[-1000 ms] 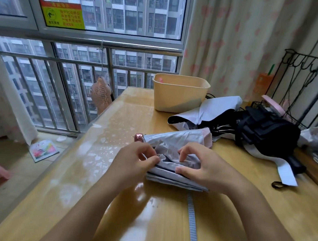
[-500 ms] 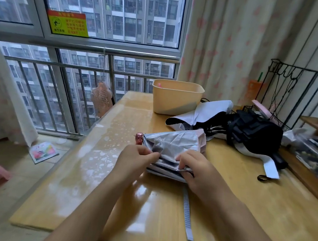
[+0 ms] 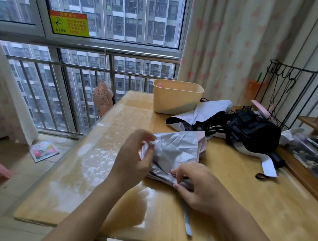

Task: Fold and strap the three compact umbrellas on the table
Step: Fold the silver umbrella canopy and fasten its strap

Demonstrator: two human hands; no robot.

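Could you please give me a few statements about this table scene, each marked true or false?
1. The left hand and the right hand both hold the silver umbrella. True.
2. The silver umbrella's strap is wrapped round it. False: the strap lies loose on the table, running toward the near edge.
3. The beige basket stands on the far part of the table, toward the window. True.
4. The black umbrella lies to the left of the silver one. False: it lies to the right of it.
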